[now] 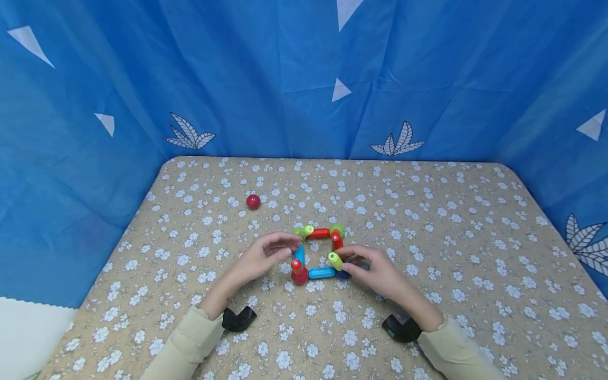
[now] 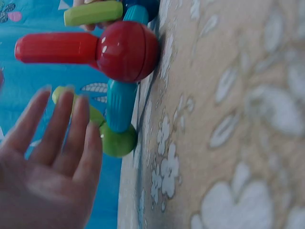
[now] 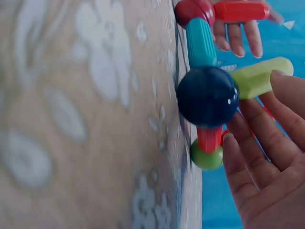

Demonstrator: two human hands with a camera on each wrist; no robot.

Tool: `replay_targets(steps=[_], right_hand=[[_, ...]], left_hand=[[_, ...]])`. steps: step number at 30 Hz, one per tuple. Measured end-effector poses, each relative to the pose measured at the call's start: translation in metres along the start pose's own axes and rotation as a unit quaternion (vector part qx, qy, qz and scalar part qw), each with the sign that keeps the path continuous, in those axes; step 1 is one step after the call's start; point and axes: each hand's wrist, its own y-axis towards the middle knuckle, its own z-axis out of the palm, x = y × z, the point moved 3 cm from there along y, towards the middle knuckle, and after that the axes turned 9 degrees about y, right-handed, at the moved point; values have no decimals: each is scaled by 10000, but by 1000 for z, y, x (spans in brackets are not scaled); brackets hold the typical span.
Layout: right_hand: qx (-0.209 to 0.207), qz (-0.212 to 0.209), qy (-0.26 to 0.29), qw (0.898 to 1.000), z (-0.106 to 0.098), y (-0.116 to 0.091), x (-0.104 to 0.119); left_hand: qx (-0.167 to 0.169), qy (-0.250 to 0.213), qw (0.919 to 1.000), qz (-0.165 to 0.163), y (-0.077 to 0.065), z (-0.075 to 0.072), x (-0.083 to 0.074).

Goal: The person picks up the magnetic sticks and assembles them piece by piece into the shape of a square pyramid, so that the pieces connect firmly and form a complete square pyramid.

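A square frame of toy building rods and balls lies on the table, with short rods standing up from its corners. My right hand (image 1: 375, 269) pinches the upright yellow-green rod (image 1: 335, 261) between thumb and fingers. That rod stands on the dark blue ball (image 3: 207, 97) at the near right corner. My left hand (image 1: 266, 256) is beside the frame's left side, its fingers extended and holding nothing. Close to it are the red ball (image 2: 127, 51) with an upright red rod (image 2: 57, 47) and a light blue side rod (image 1: 299, 253). Green balls (image 1: 338, 230) form the far corners.
A loose red ball (image 1: 253, 201) lies farther back to the left on the flowered tablecloth (image 1: 427, 221). Blue curtains (image 1: 285, 79) hang behind the table and along both sides. Black bands (image 1: 401, 328) sit at both wrists.
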Motion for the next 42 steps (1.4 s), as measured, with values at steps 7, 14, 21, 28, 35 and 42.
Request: replay_targets(steps=[7, 14, 21, 28, 35, 42], right_hand=[[-29, -236, 31, 9997, 10, 1, -1], [-348, -261, -75, 9990, 15, 0, -2], [-613, -365, -100, 9974, 18, 1, 1], [-841, -429, -125, 9955, 19, 3, 1], [-947, -426, -100, 9945, 21, 5, 2], [-973, -253, -89, 9949, 22, 4, 5]], left_hand=[[1149, 417, 9925, -95, -5, 12, -2], [725, 221, 9961, -450, -2, 15, 0], [569, 737, 9951, -325, 2, 20, -6], [499, 1395, 9889, 101, 3, 23, -12], [-44, 1441, 9895, -89, 4, 30, -13], [-482, 1913, 9799, -291, 4, 33, -16]])
